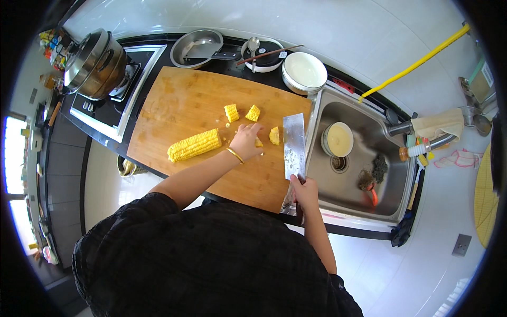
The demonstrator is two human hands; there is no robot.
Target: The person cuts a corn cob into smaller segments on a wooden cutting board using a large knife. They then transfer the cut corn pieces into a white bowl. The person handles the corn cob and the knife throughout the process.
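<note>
My right hand (pixel 304 193) grips the handle of a cleaver (pixel 294 145), its broad blade lying over the right edge of the wooden cutting board (pixel 174 100). Over the middle of the board, my left hand (pixel 245 141) has its fingers bent around a small piece of corn (pixel 258 142), which they partly hide. A long length of corn cob (pixel 194 145) lies left of that hand. Beyond the fingers sit two cut chunks, one corn chunk (pixel 231 112) beside another chunk (pixel 253 113). A further corn piece (pixel 274 136) rests between my left hand and the blade. Loose kernels are scattered about.
At right is a steel sink (pixel 364 201) holding a bowl (pixel 338 140) and scrubbers. Behind the board stand a steel basin (pixel 196 48) with a knife across it, a dish (pixel 264 53) with a spoon and chopsticks, and white bowls (pixel 304 71). A pot (pixel 95 66) sits on the stove.
</note>
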